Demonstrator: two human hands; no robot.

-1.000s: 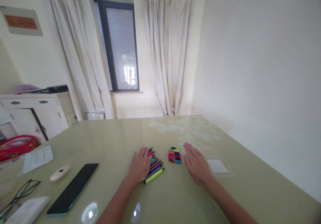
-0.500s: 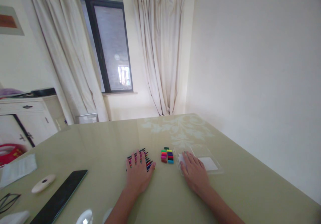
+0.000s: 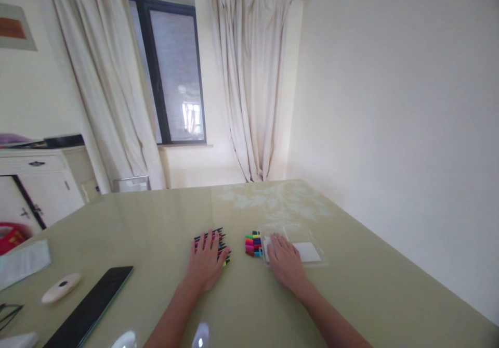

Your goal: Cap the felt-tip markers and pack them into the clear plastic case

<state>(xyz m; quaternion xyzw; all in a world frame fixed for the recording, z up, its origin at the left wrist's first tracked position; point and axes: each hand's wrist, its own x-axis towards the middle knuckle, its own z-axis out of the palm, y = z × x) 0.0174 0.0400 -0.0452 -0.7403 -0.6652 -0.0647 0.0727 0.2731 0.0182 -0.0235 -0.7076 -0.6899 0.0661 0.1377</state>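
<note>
My left hand (image 3: 205, 262) lies flat, fingers spread, on a bundle of coloured pens (image 3: 221, 237). The pens' dark tips poke out past my fingers and thumb, while the hand covers most of their length. On the right, my right hand (image 3: 286, 262) rests with stretched fingers on a clear plastic case (image 3: 317, 239) with a white card (image 3: 310, 252) in it. Between the hands sit small bright pieces that look like pen caps (image 3: 249, 245), lined up in two columns. The case's left edge overlaps or touches the right column; I cannot tell which.
At the left of the glossy green table (image 3: 163, 223) lie a black tablet-like slab (image 3: 91, 306), an oval white object (image 3: 61, 288), a pale folded sheet (image 3: 25, 263) and part of a pair of glasses (image 3: 11, 314). A wall (image 3: 390, 129) runs along the right side.
My right hand and the clear case have slid left, up against the cap-like pieces. My left hand has shifted slightly left over the pens. The whole view has turned a little.
</note>
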